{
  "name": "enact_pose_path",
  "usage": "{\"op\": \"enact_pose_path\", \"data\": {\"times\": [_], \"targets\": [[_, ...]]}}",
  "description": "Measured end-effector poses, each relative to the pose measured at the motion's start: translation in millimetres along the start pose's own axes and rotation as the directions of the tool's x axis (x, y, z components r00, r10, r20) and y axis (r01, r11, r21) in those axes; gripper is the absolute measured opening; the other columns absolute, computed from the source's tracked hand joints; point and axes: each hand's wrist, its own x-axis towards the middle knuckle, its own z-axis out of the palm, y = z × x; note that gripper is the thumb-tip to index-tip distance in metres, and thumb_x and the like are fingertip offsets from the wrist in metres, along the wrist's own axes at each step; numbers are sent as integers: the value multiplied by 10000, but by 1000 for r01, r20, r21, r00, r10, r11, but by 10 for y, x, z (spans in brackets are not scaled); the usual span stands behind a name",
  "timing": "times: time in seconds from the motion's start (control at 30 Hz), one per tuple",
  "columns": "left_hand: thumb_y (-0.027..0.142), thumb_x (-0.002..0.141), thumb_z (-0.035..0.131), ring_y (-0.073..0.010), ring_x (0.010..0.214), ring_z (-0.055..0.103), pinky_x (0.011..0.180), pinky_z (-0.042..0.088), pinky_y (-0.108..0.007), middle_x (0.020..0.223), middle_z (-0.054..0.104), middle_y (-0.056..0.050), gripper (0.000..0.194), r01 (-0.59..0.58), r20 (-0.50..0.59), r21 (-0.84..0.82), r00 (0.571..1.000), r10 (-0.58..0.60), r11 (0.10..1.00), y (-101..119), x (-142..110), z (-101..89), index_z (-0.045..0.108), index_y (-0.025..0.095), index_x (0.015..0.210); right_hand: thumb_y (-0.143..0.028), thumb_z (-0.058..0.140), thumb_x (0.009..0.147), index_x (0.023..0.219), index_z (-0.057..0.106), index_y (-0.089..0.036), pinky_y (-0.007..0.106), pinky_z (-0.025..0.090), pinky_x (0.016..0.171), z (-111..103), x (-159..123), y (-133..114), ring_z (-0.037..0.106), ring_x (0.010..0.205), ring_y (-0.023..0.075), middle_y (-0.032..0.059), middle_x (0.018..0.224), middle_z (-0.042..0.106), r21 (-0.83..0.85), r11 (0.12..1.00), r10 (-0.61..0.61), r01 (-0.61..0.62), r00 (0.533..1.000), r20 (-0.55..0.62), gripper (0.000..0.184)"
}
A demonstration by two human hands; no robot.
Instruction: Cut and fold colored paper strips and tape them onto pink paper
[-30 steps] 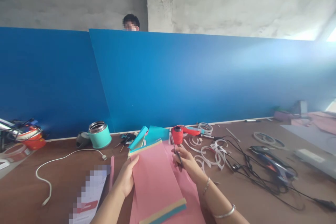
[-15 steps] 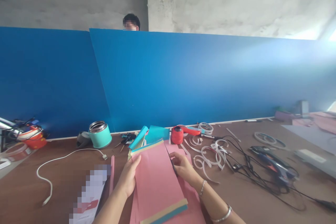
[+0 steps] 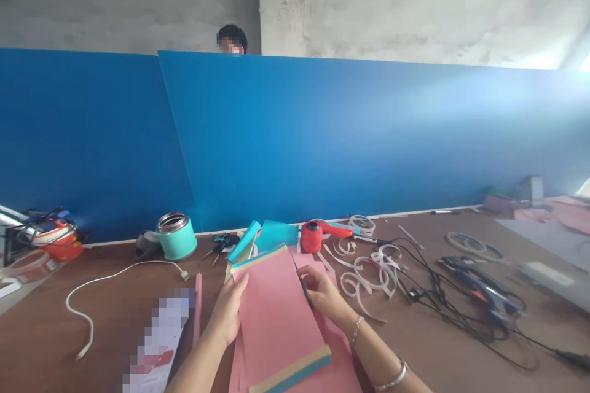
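A pink sheet of paper (image 3: 281,319) with beige and blue strips along its top and bottom ends lies tilted before me. My left hand (image 3: 230,313) grips its upper left edge, thumb on top. At the right edge, my right hand (image 3: 325,295) has its fingers curled round a thin dark object (image 3: 305,290) lying along the paper's side. Most of that object is hidden by the fingers and paper, so I cannot tell its kind. More pink paper (image 3: 341,353) lies underneath. Blue paper (image 3: 279,233) lies just beyond the top end.
A turquoise steel-lined container (image 3: 176,239) and a white cable (image 3: 69,295) are on the left. Behind the paper lies a red tape dispenser (image 3: 312,237). Curled white strips (image 3: 369,276), black cords (image 3: 442,301) and a dark tool (image 3: 488,295) spread rightward. A blue partition (image 3: 322,141) closes the back; a person's head shows above it.
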Motion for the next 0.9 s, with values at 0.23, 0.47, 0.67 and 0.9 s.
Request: {"op": "enact_pose_path", "data": {"times": [0.23, 0.47, 0.67, 0.9], "targets": [[406, 763, 649, -232, 1328, 323, 1118, 207, -401, 1297, 554, -37, 363, -14, -16, 19, 1000, 15, 1000, 23, -17, -2, 615, 265, 1096, -240, 623, 626, 868, 524, -185, 187, 297, 414, -29, 36, 73, 404, 416, 65, -107, 485, 434, -31, 999, 24, -25, 1000, -20, 267], [397, 763, 651, -228, 1244, 453, 1070, 316, -392, 1253, 591, -39, 415, 85, 64, -90, 995, -79, 992, 57, -21, 5, 579, 263, 1149, -219, 597, 646, 896, 550, -177, 181, 253, 407, -137, 35, 78, 378, 402, 53, -103, 474, 443, -86, 996, -12, 13, 1000, 12, 258], [365, 756, 669, -236, 1160, 538, 1034, 372, -373, 1180, 638, -74, 424, 94, 86, -151, 993, -81, 984, 55, -36, 30, 586, 225, 1148, -220, 616, 621, 863, 537, -176, 187, 305, 426, -88, 22, 48, 391, 419, 62, -100, 477, 448, -31, 999, 28, -27, 999, 34, 259], [341, 767, 664, -239, 1130, 562, 993, 420, -365, 1189, 632, -80, 484, 135, 132, -201, 985, -110, 970, 32, -25, 21, 540, 226, 1220, -214, 608, 618, 867, 564, -189, 189, 311, 443, -86, 34, 106, 411, 450, 71, -88, 501, 448, -72, 997, 33, -34, 999, -20, 254]]}}
